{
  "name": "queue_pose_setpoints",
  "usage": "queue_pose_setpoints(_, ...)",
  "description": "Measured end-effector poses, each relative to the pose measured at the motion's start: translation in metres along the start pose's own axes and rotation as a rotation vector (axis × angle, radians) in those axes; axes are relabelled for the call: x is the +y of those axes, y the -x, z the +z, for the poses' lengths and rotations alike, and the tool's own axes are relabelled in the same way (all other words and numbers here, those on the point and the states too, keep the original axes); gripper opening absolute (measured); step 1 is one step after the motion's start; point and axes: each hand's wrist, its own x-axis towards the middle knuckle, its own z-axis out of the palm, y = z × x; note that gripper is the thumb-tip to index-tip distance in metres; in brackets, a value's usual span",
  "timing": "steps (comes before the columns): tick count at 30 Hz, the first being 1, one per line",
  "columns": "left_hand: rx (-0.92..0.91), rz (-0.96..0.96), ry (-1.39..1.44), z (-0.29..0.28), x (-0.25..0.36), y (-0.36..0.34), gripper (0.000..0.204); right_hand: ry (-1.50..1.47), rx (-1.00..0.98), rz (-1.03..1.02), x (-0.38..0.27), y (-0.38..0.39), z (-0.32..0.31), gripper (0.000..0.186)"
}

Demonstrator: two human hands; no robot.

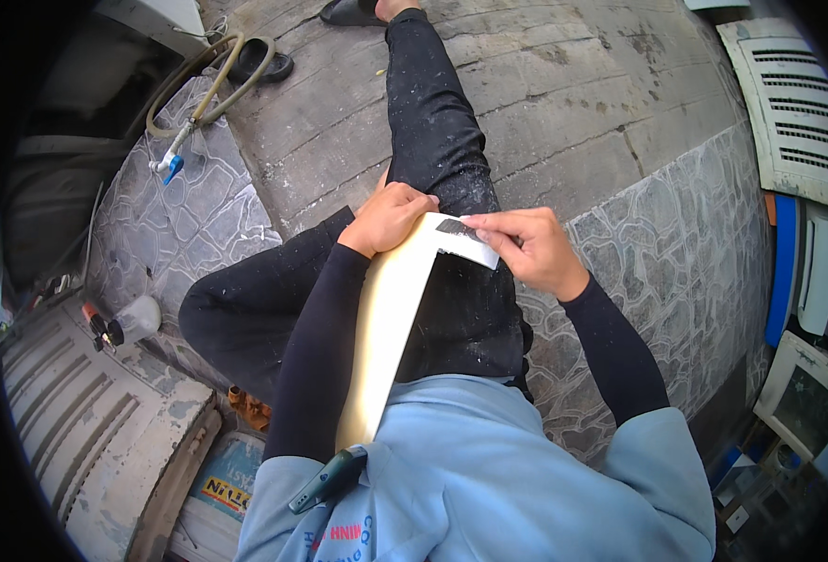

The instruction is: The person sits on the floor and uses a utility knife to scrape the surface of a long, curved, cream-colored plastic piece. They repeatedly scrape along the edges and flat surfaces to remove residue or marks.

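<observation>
A long, cream-coloured curved panel (388, 328) with a white bent end lies across my lap, its lower end against my shirt. My left hand (391, 220) is wrapped over the panel's far edge and holds it down on my thigh. At the white end, my right hand (538, 251) pinches a small dark grey sheet (452, 227) that looks like sandpaper. Thumb and fingers press that sheet flat on the panel's surface. Part of the sheet is hidden under my fingertips.
A hose with a blue-handled valve (174, 169) lies at the upper left, by a black sandal (262, 62). Worn slotted panels stand at the lower left (86, 421) and upper right (793, 112). A spray gun with a clear cup (135, 319) is at the left.
</observation>
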Motion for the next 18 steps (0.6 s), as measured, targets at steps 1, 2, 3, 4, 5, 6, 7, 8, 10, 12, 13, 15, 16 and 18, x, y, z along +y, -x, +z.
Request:
queue_pose_setpoints(1,0.011,0.014,-0.014,-0.001,0.0,-0.002,0.048,-0.007,-0.005,-0.002,0.004,0.0,-0.002,0.023)
queue_pose_setpoints(2,0.022,0.028,-0.027,-0.002,0.0,-0.005,0.048,-0.014,-0.01,-0.003,0.007,-0.001,-0.004,0.023)
queue_pose_setpoints(3,0.033,0.038,-0.004,-0.001,0.0,-0.004,0.048,-0.02,-0.006,0.017,0.007,-0.004,-0.005,0.022)
queue_pose_setpoints(4,0.045,0.048,0.021,-0.002,-0.001,-0.003,0.048,-0.027,-0.002,0.037,0.006,-0.009,-0.006,0.022)
queue_pose_setpoints(5,0.057,0.058,0.045,-0.001,-0.001,-0.002,0.048,-0.033,0.002,0.058,0.006,-0.01,-0.007,0.022)
queue_pose_setpoints(6,0.048,0.044,0.01,-0.002,0.0,-0.003,0.047,-0.019,-0.014,0.051,0.004,-0.007,-0.007,0.022)
queue_pose_setpoints(7,0.039,0.032,-0.028,-0.003,0.002,-0.004,0.047,-0.004,-0.027,0.041,0.0,0.001,-0.007,0.021)
queue_pose_setpoints(8,0.031,0.02,-0.066,-0.005,0.004,-0.006,0.047,0.012,-0.039,0.031,0.0,0.004,-0.006,0.021)
queue_pose_setpoints(10,0.014,0.02,-0.062,-0.001,0.001,-0.003,0.047,-0.017,-0.009,0.025,0.005,-0.001,-0.006,0.021)
queue_pose_setpoints(12,0.024,0.052,0.004,-0.006,-0.001,-0.003,0.047,-0.019,-0.007,0.07,0.005,-0.01,-0.01,0.022)
queue_pose_setpoints(13,0.066,0.086,0.015,-0.004,0.0,-0.004,0.048,-0.012,0.002,0.066,0.001,-0.006,-0.009,0.022)
queue_pose_setpoints(15,0.013,0.008,-0.017,0.0,0.001,-0.003,0.048,0.009,0.022,-0.013,0.005,0.008,-0.006,0.022)
queue_pose_setpoints(16,0.021,0.017,-0.029,0.002,0.001,-0.003,0.048,0.013,0.008,-0.007,0.005,0.008,-0.006,0.021)
queue_pose_setpoints(18,0.04,0.104,0.047,-0.004,-0.003,-0.004,0.048,0.006,-0.021,0.102,0.002,-0.008,-0.013,0.021)
